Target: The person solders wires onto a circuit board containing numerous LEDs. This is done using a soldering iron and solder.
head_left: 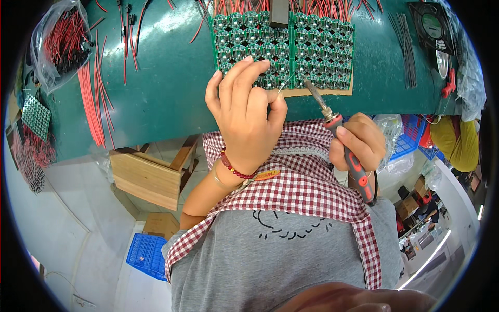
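A: Starting with the head view, where is the circuit-board panel [322, 52]?

B: On the green table [171, 104], just beyond the 2 hands, over cardboard [332, 93] that probably shields the tabletop. A dark block [279, 14] lies across the panel's far edge, perhaps as a weight.

A: And the left hand [244, 114]?

B: It pinches thin solder wire [285, 83] between thumb and forefinger; the wire slants to the panel's near edge. The other 3 fingers spread toward the panel, seemingly clear of the pinch.

A: The right?

B: The right hand [360, 141] grasps a soldering iron [357, 169] by its handle, presumably safe from the heat. Its tip is near the wire; I can't tell whether they touch.

A: Nearby?

B: Red wires [89, 106] left of the panel, black wires [403, 49] right, likely within reach.
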Motion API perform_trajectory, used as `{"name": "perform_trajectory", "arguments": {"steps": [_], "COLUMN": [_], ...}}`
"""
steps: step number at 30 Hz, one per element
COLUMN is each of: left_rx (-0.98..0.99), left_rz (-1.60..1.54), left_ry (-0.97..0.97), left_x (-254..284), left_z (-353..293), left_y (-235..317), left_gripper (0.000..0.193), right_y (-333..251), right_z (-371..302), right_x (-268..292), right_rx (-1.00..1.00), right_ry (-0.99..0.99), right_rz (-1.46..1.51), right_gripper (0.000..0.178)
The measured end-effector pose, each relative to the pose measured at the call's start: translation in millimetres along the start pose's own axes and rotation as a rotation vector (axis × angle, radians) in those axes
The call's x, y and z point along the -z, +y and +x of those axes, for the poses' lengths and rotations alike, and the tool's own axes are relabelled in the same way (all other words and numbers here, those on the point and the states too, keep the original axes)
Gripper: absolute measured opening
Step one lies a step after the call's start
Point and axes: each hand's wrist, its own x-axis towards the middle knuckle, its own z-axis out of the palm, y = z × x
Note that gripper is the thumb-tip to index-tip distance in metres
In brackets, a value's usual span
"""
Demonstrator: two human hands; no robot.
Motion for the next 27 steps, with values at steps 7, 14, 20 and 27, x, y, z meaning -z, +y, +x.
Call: {"name": "perform_trajectory", "arguments": {"steps": [7,14,20,27], "left_rx": [0.002,0.011,0.020,0.027], "left_rz": [0.011,0.035,0.066,0.066], "left_ry": [-0.021,-0.026,-0.038,-0.032], "left_x": [0.8,-1.3,-2.6,-3.8], "left_z": [-1.9,-1.3,0.4,0.1], "left_y": [0.9,1.7,3.6,5.7], "left_gripper": [0.019,0.020,0.020,0.020], "right_y": [4.4,0.5,-3.2,-6.0], "right_z": [-2.4,-1.8,1.6,-2.4], "right_x": [-7.4,-8.8,-9.9,-11.8], "right_rx": [-0.004,-0.044,-0.044,-0.018], "right_ry": [0.004,-0.035,-0.059,-0.083], "right_rz": [-0.031,-0.057,-0.077,-0.130], "right_gripper": [0.030,0.030,0.031,0.038]}}
